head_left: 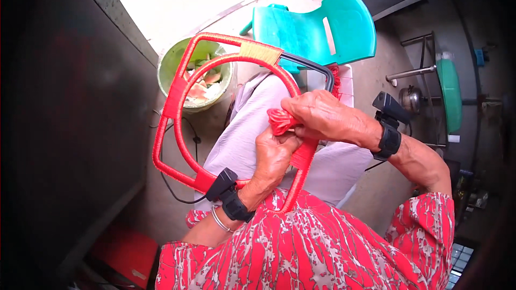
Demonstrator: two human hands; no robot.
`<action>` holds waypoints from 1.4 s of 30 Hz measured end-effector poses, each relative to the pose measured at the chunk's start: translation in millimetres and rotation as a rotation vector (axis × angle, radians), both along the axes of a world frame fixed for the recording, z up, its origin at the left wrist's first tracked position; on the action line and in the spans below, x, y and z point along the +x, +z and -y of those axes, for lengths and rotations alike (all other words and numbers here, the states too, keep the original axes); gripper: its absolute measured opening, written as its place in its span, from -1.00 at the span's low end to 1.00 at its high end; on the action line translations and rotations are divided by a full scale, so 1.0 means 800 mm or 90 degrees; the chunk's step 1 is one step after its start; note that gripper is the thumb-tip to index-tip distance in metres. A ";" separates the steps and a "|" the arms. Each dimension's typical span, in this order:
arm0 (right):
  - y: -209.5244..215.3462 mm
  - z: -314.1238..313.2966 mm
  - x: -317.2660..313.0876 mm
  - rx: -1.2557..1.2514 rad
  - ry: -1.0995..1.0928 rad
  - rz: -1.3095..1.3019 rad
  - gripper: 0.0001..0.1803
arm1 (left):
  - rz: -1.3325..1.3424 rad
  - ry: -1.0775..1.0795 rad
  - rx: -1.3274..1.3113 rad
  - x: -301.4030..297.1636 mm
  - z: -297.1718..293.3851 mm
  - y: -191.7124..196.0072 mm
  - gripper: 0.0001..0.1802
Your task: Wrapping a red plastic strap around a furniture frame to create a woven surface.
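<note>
A frame [176,98] of bent tube with a round inner ring rests across my lap, mostly wound in red cord. One stretch has a yellow wrapping [260,52], and beside it a length of black tube [306,62] shows bare. A bundle of red cord [280,122] sits between my hands, over the frame's right side. My right hand [329,117] is closed with the bundle at its fingertips. Just below, my left hand [273,154] is closed at the bundle's lower end, against the wrapped joint. My fingers partly hide what each one grips.
A green bucket [167,70] of scraps stands beyond the frame, with a teal plastic chair [344,27] to its right. Behind my right hand is a white container [346,83] with red cord. A green-topped stool [449,94] and metal pot [411,98] are at right; a dark panel [80,102] rises at left.
</note>
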State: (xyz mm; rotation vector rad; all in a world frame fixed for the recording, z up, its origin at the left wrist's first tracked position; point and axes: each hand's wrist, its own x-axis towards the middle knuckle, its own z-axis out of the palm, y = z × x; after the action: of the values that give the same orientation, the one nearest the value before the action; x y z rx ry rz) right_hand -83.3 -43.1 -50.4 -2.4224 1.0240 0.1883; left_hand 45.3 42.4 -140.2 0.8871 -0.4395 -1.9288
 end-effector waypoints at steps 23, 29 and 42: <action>-0.035 -0.064 -0.024 0.265 -0.868 0.776 -0.66 | 0.001 -0.013 0.037 0.010 0.004 0.036 -0.70; -0.008 -0.084 -0.038 0.326 -0.758 0.948 -0.71 | 0.088 -0.030 -0.066 0.010 -0.007 0.071 -0.70; -0.023 -0.118 -0.050 0.399 -0.600 1.125 -0.64 | -0.093 -0.040 -0.139 -0.003 0.087 0.105 -0.59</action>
State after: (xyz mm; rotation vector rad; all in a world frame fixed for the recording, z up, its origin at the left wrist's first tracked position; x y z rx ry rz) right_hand -122.9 51.3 -68.7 -0.6404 0.7565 -1.3932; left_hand 43.3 -27.5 -56.2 0.5945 -0.5840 -1.9438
